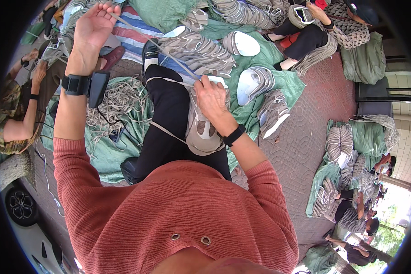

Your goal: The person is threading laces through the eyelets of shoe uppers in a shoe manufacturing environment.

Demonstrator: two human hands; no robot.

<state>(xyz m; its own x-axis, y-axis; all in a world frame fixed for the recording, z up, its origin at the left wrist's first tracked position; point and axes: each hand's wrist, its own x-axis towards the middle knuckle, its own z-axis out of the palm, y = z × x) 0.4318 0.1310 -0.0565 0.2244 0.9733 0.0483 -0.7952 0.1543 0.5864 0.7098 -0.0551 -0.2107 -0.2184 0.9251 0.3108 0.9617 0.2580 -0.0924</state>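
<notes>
My left hand point(95, 27) is raised at the upper left, its fingers curled round the end of a long grey shoelace point(173, 59). From there the lace runs taut, slanting down to the shoe upper. A grey-beige shoe upper point(201, 139) with mesh panels rests on my lap, over my dark trousers. My right hand point(211, 98) grips it at the lacing area, fingers bent and partly hiding the eyelets. Another length of lace crosses my thigh and reaches the upper's lower end.
A heap of loose laces point(118, 102) lies on green sheeting to my left. Ahead are rows of stacked uppers point(198, 50), with more stacks point(255, 84) at the right. Co-workers sit at the left and upper right. A parked car point(29, 228) stands at lower left.
</notes>
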